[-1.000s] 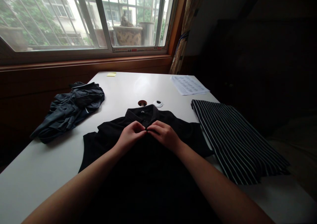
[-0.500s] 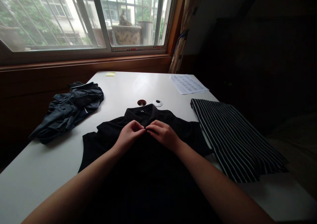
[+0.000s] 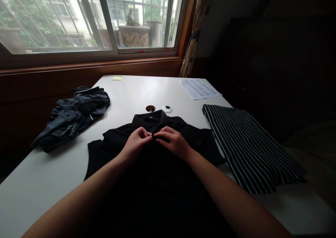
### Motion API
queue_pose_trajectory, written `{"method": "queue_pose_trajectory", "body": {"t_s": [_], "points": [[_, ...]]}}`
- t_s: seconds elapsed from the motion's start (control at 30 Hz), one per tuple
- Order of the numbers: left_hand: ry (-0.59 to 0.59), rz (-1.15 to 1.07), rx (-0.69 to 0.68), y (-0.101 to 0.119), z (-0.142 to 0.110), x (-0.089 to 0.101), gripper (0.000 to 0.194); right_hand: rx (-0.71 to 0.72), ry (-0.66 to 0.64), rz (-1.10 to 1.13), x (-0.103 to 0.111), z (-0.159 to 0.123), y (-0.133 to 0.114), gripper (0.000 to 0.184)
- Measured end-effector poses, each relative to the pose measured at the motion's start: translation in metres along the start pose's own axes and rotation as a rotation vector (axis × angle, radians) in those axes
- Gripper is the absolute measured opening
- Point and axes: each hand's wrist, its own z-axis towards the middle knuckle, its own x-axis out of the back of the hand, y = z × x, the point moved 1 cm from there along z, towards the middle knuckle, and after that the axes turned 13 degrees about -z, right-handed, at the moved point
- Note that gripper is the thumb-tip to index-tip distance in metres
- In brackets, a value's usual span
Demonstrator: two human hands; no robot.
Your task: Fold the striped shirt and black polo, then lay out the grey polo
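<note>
A black shirt (image 3: 154,175) lies spread on the white desk (image 3: 126,97), its collar (image 3: 163,119) toward the far edge, and just below that collar the left hand (image 3: 134,142) pinches the shirt's front, thumb and forefinger closed together. The right hand (image 3: 174,144) meets it there, fingers slightly parted with their tips at the fabric (whether they grip it, I cannot tell). A crumpled dark garment (image 3: 76,111) lies at the desk's left edge, a striped garment (image 3: 249,147) along the right edge.
</note>
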Motion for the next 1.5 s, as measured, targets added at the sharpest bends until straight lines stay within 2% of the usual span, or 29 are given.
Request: {"method": "queue_pose_trajectory", "body": {"t_s": [0.13, 0.47, 0.8, 1.13, 1.5], "points": [[0.022, 0.018, 0.022, 0.002, -0.0004, -0.0015, 0.031, -0.007, 0.0, 0.003, 0.0005, 0.0009, -0.0023, 0.022], [-0.03, 0.068, 0.001, 0.0034, -0.0018, -0.0019, 0.031, -0.016, 0.028, 0.008, 0.0004, 0.0003, 0.001, 0.02], [0.038, 0.21, -0.059, 0.0, -0.0016, -0.0036, 0.029, 0.009, 0.011, -0.002, -0.0017, 0.0008, 0.0003, 0.02], [0.068, 0.26, -0.074, 0.0072, -0.0066, -0.0103, 0.03, 0.014, 0.01, -0.007, -0.0018, 0.0015, 0.0001, 0.019], [0.046, 0.221, -0.053, 0.0052, -0.0056, -0.0102, 0.032, 0.008, 0.015, 0.006, -0.0002, 0.0019, -0.0025, 0.018]]}}
